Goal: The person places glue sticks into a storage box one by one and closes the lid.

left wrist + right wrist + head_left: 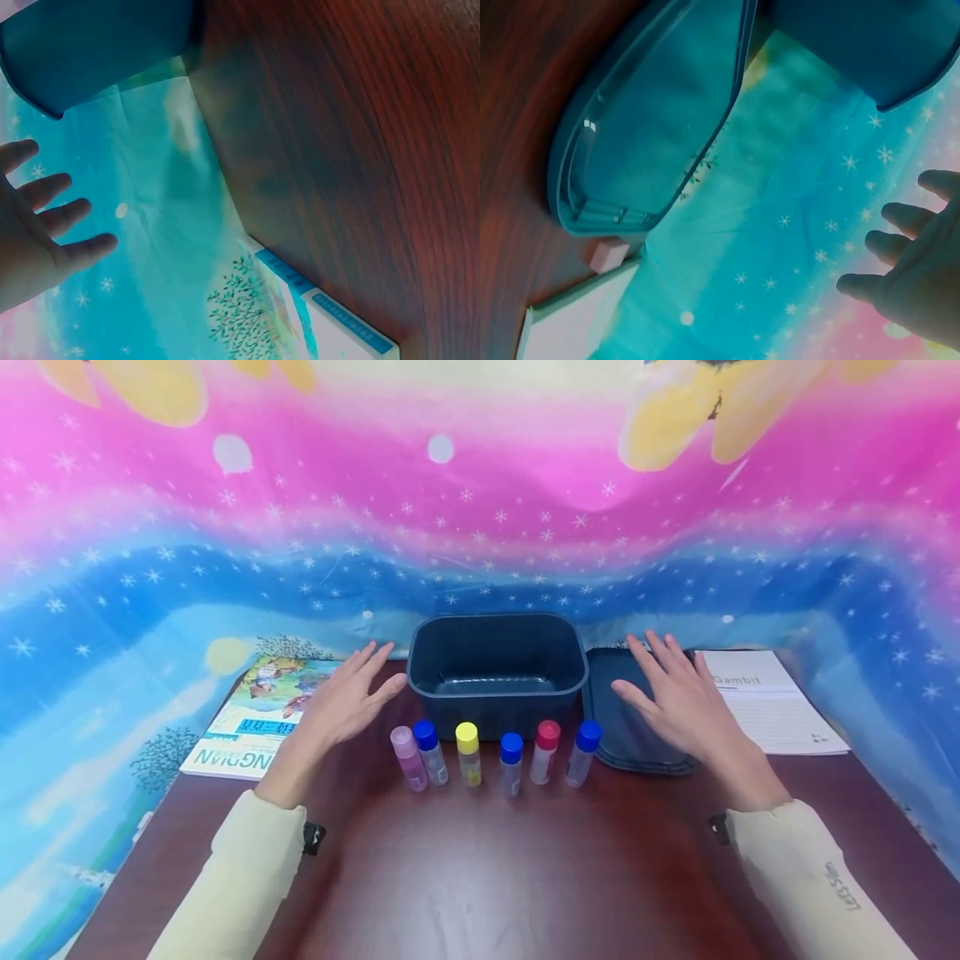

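- While both hands hover spread and empty, the left hand [347, 697] and right hand [678, 697] flank the bin [497, 670].
- The six vials [511, 765] stand between the hands, nearer the wrists.
- Judged step: pre-grasp; next requires closing fingers around one vial.

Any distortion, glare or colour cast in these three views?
Head view: wide-angle bend warps the backdrop; the bottles are sharp. Left wrist view: teal cast, soft focus on the left hand. Right wrist view: same cast, a small glint on the lid.
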{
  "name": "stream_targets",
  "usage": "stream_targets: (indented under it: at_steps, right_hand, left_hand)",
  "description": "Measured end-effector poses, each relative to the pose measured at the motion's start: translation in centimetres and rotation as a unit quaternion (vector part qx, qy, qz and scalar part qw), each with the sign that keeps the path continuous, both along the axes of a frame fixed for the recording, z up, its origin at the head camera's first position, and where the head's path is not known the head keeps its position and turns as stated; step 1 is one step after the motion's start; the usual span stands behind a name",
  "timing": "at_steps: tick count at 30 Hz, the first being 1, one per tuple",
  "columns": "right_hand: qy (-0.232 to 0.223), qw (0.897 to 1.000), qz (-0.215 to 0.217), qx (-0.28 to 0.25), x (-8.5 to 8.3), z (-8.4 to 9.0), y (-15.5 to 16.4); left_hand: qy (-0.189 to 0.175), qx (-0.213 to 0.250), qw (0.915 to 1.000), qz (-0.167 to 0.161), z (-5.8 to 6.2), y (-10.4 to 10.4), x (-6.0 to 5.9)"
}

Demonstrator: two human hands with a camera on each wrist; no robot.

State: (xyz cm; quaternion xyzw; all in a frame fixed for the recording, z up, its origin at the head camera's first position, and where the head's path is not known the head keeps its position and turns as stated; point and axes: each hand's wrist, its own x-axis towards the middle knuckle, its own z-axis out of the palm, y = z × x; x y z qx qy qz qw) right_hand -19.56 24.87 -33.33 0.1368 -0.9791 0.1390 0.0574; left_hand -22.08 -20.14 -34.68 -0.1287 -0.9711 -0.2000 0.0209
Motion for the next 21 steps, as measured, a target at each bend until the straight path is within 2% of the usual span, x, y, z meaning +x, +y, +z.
stream_targets:
  at_steps: [4,12,21]
  right_hand:
    - [-0.013,0.999,0.014,-0.041,0.1,0.0,-0.3]
    - [-0.001,0.996,0.032,-0.085,0.5,-0.5,-0.3]
    - [-0.001,0.985,0.055,-0.167,1.0,-0.2,-0.9]
  left_hand:
    - [-0.012,0.035,0.9993,-0.009,0.0,0.0,-0.5]
    - [-0.022,0.08,0.9964,-0.017,-0.1,0.3,-1.0]
    - [-0.036,0.114,0.9926,-0.02,-0.5,0.4,-1.6]
